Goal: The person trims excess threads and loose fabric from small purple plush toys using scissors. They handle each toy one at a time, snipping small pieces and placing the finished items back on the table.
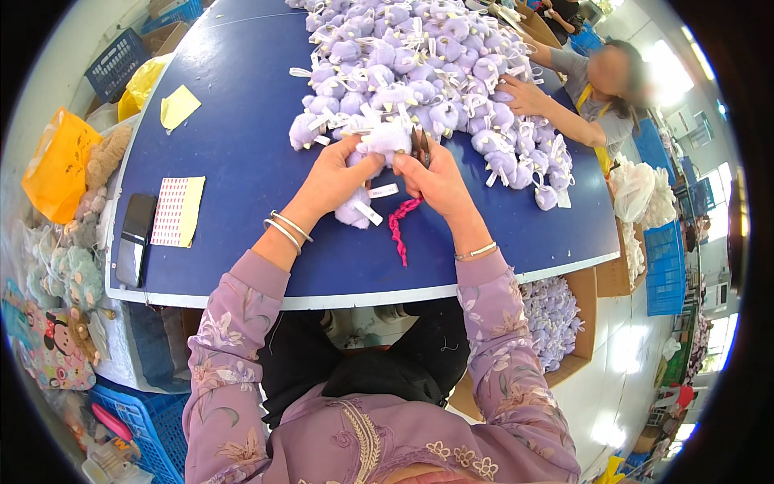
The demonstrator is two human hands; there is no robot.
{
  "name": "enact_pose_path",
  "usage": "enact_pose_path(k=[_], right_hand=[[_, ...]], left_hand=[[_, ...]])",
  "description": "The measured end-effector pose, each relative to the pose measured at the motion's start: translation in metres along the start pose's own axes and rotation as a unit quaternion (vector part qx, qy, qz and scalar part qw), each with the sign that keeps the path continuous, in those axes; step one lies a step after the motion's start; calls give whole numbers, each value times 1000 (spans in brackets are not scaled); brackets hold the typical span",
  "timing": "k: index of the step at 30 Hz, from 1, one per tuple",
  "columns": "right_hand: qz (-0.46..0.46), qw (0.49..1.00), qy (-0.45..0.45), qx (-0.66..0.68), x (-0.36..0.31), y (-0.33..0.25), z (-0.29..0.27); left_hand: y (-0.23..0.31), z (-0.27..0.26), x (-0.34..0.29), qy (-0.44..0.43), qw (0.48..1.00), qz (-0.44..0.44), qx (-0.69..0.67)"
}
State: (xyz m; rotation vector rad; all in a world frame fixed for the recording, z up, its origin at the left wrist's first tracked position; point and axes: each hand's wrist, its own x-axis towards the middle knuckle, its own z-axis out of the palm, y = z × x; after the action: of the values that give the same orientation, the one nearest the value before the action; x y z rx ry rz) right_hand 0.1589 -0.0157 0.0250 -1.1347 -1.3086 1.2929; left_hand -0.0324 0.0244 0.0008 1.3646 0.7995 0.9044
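Observation:
My left hand [337,173] pinches a small lilac plush toy [385,137] at the near edge of a big pile of similar plush toys [411,60]. My right hand [439,179] is closed around dark-bladed thread snips [419,145], their blades upright right beside the toy. From that hand hangs a knotted bright pink cord [398,230], reaching down over the blue tabletop [266,153]. Just below my left hand lies another lilac plush toy [351,211] with white fabric labels. Whether the blades touch a thread cannot be made out.
Across the pile at the right, a co-worker's hand [524,95] rests on the plush toys. A phone [135,234], a sticker sheet [173,211] and a yellow paper [179,106] lie at the left. Under the table's right edge stands a cardboard box [584,323] of plush toys.

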Motion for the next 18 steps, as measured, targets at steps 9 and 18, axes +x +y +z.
enact_pose_path(k=[9,18], right_hand=[[-48,990,38,-126,-3,-10,12],[-100,983,98,-122,1,2,5]], left_hand=[[-7,5,2,5,994,109,13],[-2,2,2,25,998,52,10]])
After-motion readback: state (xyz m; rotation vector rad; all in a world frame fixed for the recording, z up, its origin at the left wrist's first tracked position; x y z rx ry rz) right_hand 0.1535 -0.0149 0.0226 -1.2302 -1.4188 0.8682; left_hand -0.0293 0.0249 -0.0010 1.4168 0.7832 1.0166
